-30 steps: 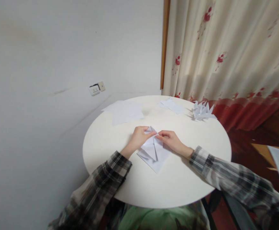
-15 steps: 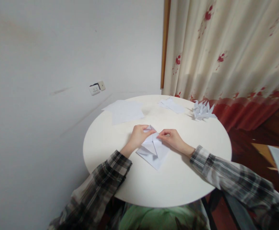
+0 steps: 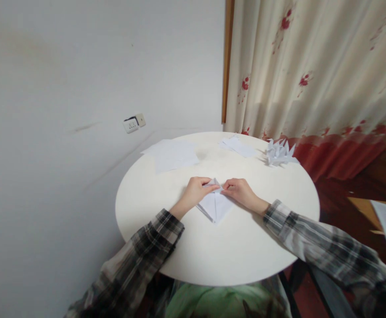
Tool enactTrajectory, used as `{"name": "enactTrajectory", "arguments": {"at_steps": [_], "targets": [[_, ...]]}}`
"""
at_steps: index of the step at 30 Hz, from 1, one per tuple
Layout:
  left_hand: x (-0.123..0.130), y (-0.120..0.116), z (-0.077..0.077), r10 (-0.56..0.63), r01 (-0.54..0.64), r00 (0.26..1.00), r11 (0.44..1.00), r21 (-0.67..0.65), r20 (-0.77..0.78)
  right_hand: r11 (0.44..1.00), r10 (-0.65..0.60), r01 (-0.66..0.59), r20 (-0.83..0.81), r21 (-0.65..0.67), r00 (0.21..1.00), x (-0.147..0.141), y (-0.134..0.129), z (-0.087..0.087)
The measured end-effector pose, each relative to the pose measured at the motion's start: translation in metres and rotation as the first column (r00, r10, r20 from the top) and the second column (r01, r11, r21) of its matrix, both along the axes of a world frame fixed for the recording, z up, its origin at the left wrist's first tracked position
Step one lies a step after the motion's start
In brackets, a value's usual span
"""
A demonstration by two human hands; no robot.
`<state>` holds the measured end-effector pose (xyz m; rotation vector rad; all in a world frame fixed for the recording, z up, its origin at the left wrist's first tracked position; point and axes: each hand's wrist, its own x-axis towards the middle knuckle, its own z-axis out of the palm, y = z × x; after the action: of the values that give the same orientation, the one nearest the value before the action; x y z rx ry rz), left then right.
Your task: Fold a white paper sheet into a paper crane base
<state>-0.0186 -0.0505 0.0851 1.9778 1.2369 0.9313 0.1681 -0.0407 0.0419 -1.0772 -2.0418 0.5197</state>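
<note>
A sheet of white paper point(image 3: 215, 207), folded into a diamond-like shape with a centre crease, lies on the round white table point(image 3: 226, 256). My left hand point(image 3: 197, 191) pinches its upper left part, thumb on top near the peak. At the upper right edge, my right hand point(image 3: 239, 192) grips the paper between thumb and curled fingers. A small triangular tip stands out between the two hands. The fingers hide part of the side edges.
White paper sheets point(image 3: 173, 155) lie at the table's back left, smaller paper pieces point(image 3: 237, 145) at the back. A cluster of folded paper cranes point(image 3: 280, 153) stands at the back right, by the curtain point(image 3: 305, 66). The wall point(image 3: 63, 176) borders the left side.
The raised flap on the paper now lies flat, and the paper looks narrower and shorter. My left hand has shifted slightly right and toward me; my right hand stays at the paper's edge.
</note>
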Motion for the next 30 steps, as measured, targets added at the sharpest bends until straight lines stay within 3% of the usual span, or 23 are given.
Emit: {"name": "enactTrajectory", "arguments": {"at_steps": [5,11,15,19,21,23,26,28,30], "targets": [[-0.004,0.004,-0.002,-0.088,0.087,0.996,0.995,-0.055,-0.01,0.998,0.038,-0.037,0.013,-0.049,0.999,0.002,0.002,-0.002],[-0.012,0.008,-0.005,-0.071,0.062,0.992,0.994,-0.088,-0.103,0.992,0.054,-0.058,-0.036,-0.116,0.998,0.002,0.005,-0.006],[-0.013,0.008,-0.009,-0.003,0.0,0.986,1.0,-0.017,-0.166,0.985,0.054,-0.062,-0.055,-0.162,0.997,0.001,0.008,-0.01],[-0.012,0.011,-0.013,0.038,-0.026,0.959,0.999,0.048,-0.28,0.995,0.04,-0.037,0.028,-0.097,0.999,-0.001,0.008,-0.009],[-0.011,0.009,-0.012,0.078,-0.024,0.941,0.986,0.164,-0.33,0.997,0.031,-0.027,0.058,-0.073,0.998,-0.001,0.008,-0.008],[-0.011,0.003,-0.009,0.156,-0.017,0.929,0.924,0.381,-0.337,0.999,0.015,-0.011,0.077,-0.047,0.997,-0.001,0.007,-0.008],[-0.012,-0.01,-0.007,0.243,0.028,0.913,0.763,0.645,-0.328,1.0,-0.021,0.022,0.116,-0.01,0.993,0.001,0.008,-0.008],[-0.016,-0.017,-0.009,0.196,0.154,0.892,0.714,0.683,-0.406,0.999,-0.038,0.039,0.131,-0.002,0.991,0.002,0.009,-0.009],[-0.019,-0.019,-0.016,0.047,0.365,0.824,0.718,0.593,-0.565,0.999,-0.049,0.051,0.126,-0.006,0.991,0.003,0.011,-0.01]]}}
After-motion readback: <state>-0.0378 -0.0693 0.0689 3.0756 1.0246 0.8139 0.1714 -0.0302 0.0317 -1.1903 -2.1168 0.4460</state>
